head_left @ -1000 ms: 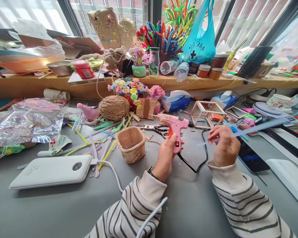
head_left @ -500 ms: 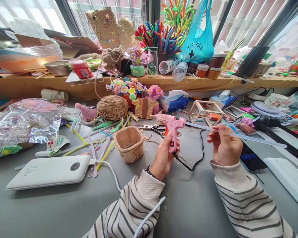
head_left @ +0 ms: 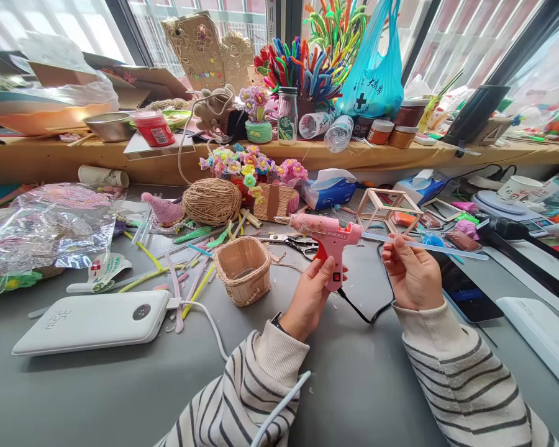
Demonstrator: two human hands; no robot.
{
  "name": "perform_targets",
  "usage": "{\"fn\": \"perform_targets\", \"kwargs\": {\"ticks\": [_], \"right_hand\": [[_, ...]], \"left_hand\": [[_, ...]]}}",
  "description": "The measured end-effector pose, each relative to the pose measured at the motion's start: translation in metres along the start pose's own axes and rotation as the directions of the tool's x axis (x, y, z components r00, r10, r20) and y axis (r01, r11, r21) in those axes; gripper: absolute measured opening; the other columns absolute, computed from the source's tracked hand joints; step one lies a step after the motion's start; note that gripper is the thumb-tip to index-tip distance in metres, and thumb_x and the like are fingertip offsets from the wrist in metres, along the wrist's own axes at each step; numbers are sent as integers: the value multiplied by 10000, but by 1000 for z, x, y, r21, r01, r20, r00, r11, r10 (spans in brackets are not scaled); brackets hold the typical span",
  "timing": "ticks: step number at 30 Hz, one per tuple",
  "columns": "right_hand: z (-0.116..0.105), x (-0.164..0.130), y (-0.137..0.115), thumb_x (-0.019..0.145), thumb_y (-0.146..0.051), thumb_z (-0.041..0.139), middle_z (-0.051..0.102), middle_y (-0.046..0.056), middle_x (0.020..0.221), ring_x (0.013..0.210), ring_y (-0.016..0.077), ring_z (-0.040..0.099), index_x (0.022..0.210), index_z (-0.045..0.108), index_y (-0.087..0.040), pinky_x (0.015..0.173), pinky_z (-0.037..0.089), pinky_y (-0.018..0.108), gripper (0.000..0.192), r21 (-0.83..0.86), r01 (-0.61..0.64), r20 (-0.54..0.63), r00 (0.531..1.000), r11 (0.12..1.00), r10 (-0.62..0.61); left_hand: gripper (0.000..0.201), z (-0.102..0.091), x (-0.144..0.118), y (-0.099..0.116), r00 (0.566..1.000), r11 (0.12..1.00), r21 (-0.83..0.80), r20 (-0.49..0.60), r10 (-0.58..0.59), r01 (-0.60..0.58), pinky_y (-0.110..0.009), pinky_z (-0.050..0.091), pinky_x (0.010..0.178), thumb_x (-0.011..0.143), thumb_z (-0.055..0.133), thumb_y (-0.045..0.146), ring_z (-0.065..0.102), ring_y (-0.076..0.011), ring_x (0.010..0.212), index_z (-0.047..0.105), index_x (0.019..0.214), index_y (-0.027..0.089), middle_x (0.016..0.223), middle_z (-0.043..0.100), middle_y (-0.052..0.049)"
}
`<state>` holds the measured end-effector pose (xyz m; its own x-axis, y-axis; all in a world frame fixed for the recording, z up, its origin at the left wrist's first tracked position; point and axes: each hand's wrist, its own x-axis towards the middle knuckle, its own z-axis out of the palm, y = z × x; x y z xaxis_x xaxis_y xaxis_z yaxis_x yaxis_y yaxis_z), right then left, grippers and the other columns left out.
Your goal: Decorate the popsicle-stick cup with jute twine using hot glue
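A pink glue gun [head_left: 328, 239] is gripped by its handle in my left hand [head_left: 310, 298], its nozzle pointing left. My right hand [head_left: 412, 270] pinches a long translucent glue stick [head_left: 447, 249] between thumb and fingers. The stick's left end meets the back of the glue gun; how deep it sits inside cannot be seen. From the handle's base a black cord [head_left: 361, 316] loops to the right. Left of my left hand stands a small wooden basket [head_left: 242, 279] with a twine rim. Behind the glue gun lie scissors [head_left: 293, 241], partly covered.
A white power bank [head_left: 93, 323] with a cable lies at left. A twine ball [head_left: 212, 202] and pipe-cleaner flowers [head_left: 246, 164] sit behind the basket. A stick frame [head_left: 386, 208] stands behind my right hand, and a phone [head_left: 468, 288] lies beside it.
The glue gun has turned slightly and shifted right. My right hand has moved a little left with the glue stick, and less of the stick shows behind the gun.
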<state>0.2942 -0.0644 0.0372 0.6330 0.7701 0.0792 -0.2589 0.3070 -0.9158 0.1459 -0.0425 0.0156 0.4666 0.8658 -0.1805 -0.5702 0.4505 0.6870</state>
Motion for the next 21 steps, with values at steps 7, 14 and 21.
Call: {"fn": "perform_targets", "kwargs": {"ticks": [7,14,21], "right_hand": [[-2,3,2,464,-452,816,577,-61,524,435,43,535,668,587,-167,385,431,142,418,36,-13,-34,999,999,14],[0,1,4,465,-490,806,523,-73,467,378,26,450,548,489,-172,336,350,147,456,52,-49,9,999,997,49],[1,-1,7,494,-477,802,523,-69,487,395,18,444,559,481,-164,358,350,141,453,65,-72,37,997,995,70]], "left_hand": [[398,-1,-2,0,1000,998,67,15,5,-6,-240,370,679,575,757,469,544,-115,664,661,796,152,704,628,-13],[390,0,-3,-1,1000,990,143,13,-2,0,-253,385,662,544,762,490,546,-129,643,654,718,158,698,629,-29],[426,2,-4,-3,1000,990,141,5,-9,8,-245,409,668,524,765,514,564,-125,645,655,726,156,697,639,-29]]}}
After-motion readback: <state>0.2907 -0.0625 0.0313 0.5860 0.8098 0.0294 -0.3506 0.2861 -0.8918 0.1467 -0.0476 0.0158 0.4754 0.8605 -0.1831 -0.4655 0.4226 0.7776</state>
